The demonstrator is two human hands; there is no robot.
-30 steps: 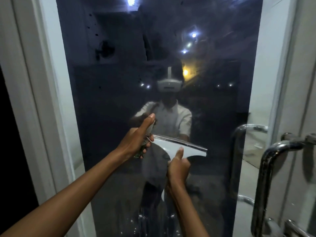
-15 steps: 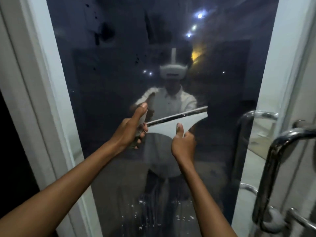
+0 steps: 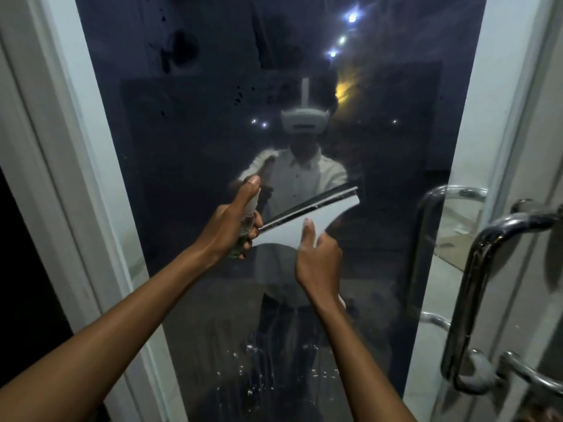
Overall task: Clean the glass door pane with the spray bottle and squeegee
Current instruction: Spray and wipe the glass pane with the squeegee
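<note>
The dark glass door pane fills the middle of the view and mirrors a person in a white shirt. My left hand grips a small greenish spray bottle, index finger raised over its top, nozzle toward the glass. My right hand holds the white squeegee by its handle, thumb up along it. Its black rubber blade lies tilted on the glass, right end higher. White droplets and streaks cling to the lower pane.
A white door frame runs down the left side. On the right, a curved chrome pull handle sticks out from a second door, with a matching handle behind the glass. Beyond the left frame it is dark.
The squeegee blade has tipped from right-end-low to right-end-high and risen slightly on the glass. Both hands keep their hold. The view has shifted downward, showing more wet lower pane.
</note>
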